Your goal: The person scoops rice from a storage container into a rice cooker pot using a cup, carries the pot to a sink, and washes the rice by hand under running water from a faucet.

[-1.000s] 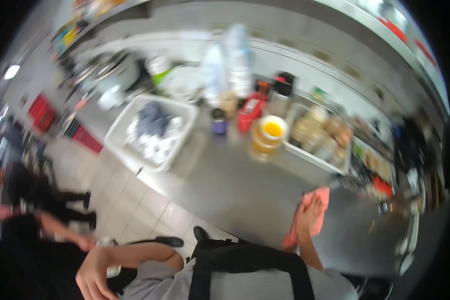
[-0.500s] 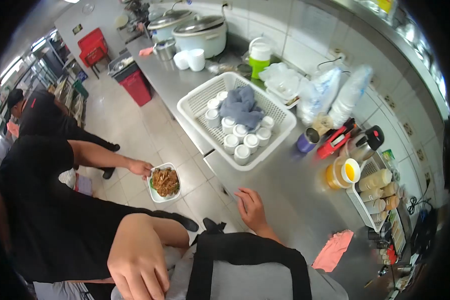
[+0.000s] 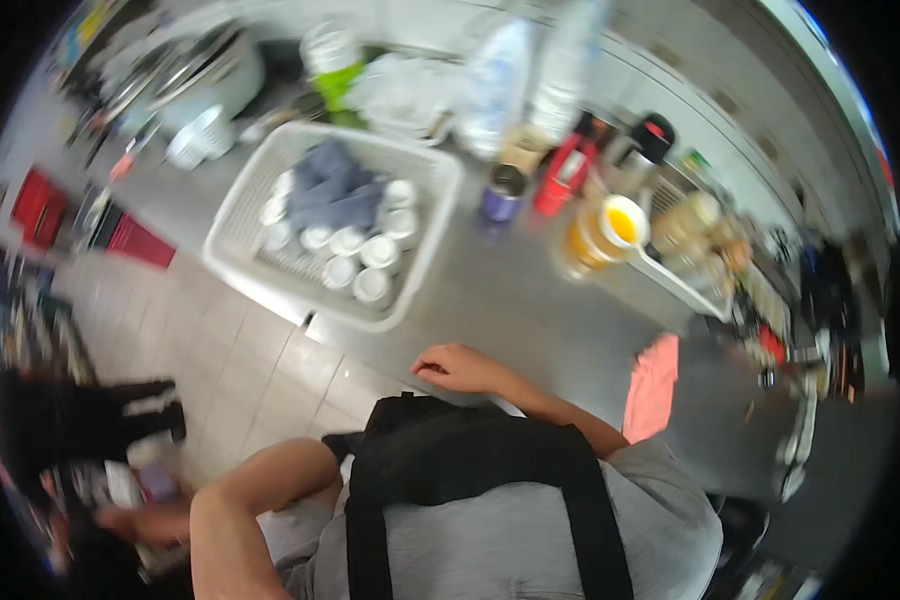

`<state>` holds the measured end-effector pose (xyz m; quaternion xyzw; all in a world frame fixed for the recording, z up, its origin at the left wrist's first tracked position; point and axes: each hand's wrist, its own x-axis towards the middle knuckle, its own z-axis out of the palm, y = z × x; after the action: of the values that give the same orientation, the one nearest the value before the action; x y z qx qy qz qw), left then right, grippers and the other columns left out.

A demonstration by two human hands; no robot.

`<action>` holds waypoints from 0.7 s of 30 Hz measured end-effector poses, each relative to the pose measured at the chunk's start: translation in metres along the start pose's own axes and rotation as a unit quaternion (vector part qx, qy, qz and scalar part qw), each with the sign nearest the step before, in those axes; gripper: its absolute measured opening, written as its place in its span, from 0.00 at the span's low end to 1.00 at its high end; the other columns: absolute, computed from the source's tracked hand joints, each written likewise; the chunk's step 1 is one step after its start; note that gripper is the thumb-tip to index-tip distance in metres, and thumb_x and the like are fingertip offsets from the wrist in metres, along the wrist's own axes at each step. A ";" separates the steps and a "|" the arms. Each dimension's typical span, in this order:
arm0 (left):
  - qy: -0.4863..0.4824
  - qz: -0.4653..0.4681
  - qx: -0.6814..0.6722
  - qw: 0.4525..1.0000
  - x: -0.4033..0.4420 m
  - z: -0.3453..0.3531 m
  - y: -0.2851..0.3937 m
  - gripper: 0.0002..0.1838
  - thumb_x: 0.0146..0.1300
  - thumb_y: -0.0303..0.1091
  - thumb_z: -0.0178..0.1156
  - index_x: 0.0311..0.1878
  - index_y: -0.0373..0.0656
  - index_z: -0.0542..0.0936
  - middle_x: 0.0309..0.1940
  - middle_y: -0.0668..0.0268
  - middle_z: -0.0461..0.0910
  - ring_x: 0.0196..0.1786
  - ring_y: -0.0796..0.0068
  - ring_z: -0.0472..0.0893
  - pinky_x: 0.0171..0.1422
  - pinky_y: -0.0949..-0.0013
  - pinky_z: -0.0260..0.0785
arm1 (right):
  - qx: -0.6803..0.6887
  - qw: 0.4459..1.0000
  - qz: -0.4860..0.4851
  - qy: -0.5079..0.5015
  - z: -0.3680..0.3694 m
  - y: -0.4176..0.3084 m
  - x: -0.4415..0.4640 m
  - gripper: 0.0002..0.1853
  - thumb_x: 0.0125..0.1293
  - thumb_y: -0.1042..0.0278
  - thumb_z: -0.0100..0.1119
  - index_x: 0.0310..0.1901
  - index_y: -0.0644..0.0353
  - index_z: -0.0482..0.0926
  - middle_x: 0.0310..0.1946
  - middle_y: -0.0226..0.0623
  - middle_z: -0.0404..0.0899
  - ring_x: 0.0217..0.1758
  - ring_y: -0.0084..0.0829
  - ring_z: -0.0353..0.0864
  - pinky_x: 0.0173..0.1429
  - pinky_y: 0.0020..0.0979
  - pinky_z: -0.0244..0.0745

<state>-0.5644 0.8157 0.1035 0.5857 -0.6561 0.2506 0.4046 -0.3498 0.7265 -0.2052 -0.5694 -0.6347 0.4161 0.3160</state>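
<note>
My right hand [image 3: 455, 367] hovers by the front edge of the steel counter [image 3: 510, 315], fingers curled in, with nothing visible in them. My left arm [image 3: 232, 515] is bent at the lower left, and its hand lies outside the picture. Beyond the right hand stands a white plastic basket [image 3: 428, 245]. It contains several white-lidded containers [image 3: 373, 285] and a crumpled blue-grey cloth [image 3: 332, 190]. A pink cloth [image 3: 652, 390] lies on the counter to the right of my right forearm.
Along the wall stand a purple cup [image 3: 503, 195], a yellow-filled container [image 3: 590, 240] and a white rack of bottles [image 3: 685, 285]. Large lidded pots [image 3: 210, 85] are at the back left. A person in dark clothes [image 3: 80, 420] and another person's blurred arm [image 3: 150, 522] are on the left.
My view has swung right. The co-worker with the food-filled white tray has gone mostly out of view at the lower left. My left hand has left the picture; my right fingers have curled in.
</note>
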 end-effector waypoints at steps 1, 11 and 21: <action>0.006 0.016 -0.012 1.000 -0.003 -0.005 -0.011 0.07 0.56 0.26 0.51 0.26 0.37 0.78 0.28 0.64 0.75 0.30 0.76 0.75 0.30 0.76 0.65 | 0.016 0.999 0.019 -0.028 -0.008 0.015 -0.008 0.11 0.63 0.64 0.55 0.41 0.61 0.79 0.37 0.40 0.81 0.39 0.36 0.79 0.45 0.35 0.73; 0.069 -0.072 -0.317 0.943 -0.054 -0.075 -0.045 0.07 0.62 0.29 0.56 0.32 0.40 0.82 0.32 0.63 0.79 0.34 0.70 0.79 0.36 0.73 0.69 | -0.332 0.650 0.448 0.515 -0.115 0.089 -0.238 0.15 0.64 0.58 0.51 0.47 0.57 0.79 0.43 0.47 0.80 0.51 0.50 0.75 0.51 0.47 0.71; 0.195 -0.440 -0.223 0.848 -0.157 -0.040 -0.092 0.05 0.57 0.24 0.64 0.36 0.34 0.82 0.31 0.61 0.82 0.31 0.70 0.80 0.35 0.72 0.70 | -0.162 0.750 0.241 0.594 -0.011 0.098 -0.073 0.18 0.60 0.68 0.56 0.52 0.65 0.75 0.50 0.54 0.71 0.53 0.50 0.72 0.57 0.42 0.69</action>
<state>-0.4682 0.9189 -0.0171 0.6462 -0.2751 0.0028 0.7118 -0.2835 0.6565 -0.2819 -0.8785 -0.2187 -0.0522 0.4215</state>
